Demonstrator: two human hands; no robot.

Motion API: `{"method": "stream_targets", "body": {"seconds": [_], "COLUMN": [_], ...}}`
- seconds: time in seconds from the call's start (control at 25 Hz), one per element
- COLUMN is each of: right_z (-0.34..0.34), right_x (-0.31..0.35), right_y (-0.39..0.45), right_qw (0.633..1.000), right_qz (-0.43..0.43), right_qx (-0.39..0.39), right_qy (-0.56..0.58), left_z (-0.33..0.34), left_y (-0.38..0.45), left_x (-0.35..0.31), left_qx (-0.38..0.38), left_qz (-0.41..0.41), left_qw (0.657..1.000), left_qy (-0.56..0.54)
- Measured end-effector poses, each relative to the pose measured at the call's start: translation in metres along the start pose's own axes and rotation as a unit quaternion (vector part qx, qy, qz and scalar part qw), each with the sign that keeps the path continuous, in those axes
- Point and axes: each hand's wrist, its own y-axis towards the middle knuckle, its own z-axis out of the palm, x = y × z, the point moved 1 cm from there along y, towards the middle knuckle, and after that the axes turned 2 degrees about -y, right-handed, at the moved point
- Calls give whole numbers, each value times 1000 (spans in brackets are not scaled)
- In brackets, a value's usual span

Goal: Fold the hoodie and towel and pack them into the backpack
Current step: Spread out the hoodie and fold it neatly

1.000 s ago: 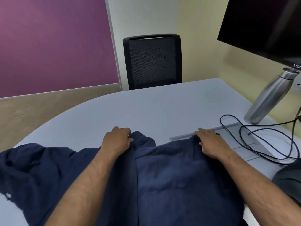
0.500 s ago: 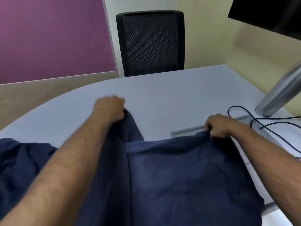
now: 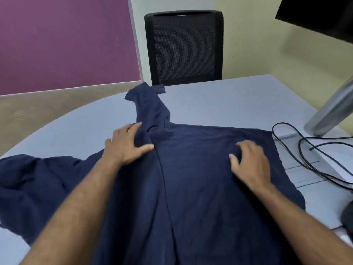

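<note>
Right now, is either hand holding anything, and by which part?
Nothing is held. Both the left hand and right hand rest on the navy garment, which lies on the table, fingers loose.

The metal bottle point(image 3: 332, 113) at 3 o'clock is blurry and cut off; the dark cloth point(image 3: 210, 188) runs off at 6 o'clock

Two bare arms, no sleeves

The left hand point(image 3: 127, 145) and right hand point(image 3: 250, 163) wear no gloves, rings or watch; both forearms are uncovered and hairy, the fingers point(image 3: 241, 145) bare.
</note>
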Motion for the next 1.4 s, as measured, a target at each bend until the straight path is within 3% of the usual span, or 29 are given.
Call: {"method": "stream_targets", "body": {"seconds": [0.08,0.2,0.52,0.64,0.72,0.8,0.92,1.04,1.16,1.24,1.32,1.4], "right_z": [18,37,17,-3,-19,-27,-29,-19,-8,-13,-29,-55], "right_x": [15,29,31,38,45,56,87,126,152,156,150,136], "right_y": [-35,-68,-64,-79,-100,-122,-151,-174,-188,-189,-196,-201], "right_qw": [1000,995,966,962,964,969,973,922,838,780,713,636], "right_qz": [-23,-59,-73,-73,-60,-54,-6,82,171,227,206,116], "right_qx": [2,34,232,246,246,237,213,266,335,343,388,507], "right_qy": [-9,-73,-88,-93,-76,-49,94,268,395,471,546,570], "left_z": [19,30,0,-17,-21,-15,2,16,18,10,-10,-33], "left_y": [-21,-42,-78,-101,-118,-139,-169,-191,-205,-213,-223,-238], "left_x": [16,27,4,-8,-6,2,3,3,8,7,7,7], "left_qx": [5,-60,-217,-161,-88,1,60,61,46,46,85,226], "left_qz": [-62,-125,8,0,-115,-242,-303,-319,-291,-242,-208,-197], "left_qw": [998,986,967,978,988,969,944,935,935,933,918,901], "left_qy": [19,88,131,130,55,-50,-119,-142,-197,-262,-326,-315]}}
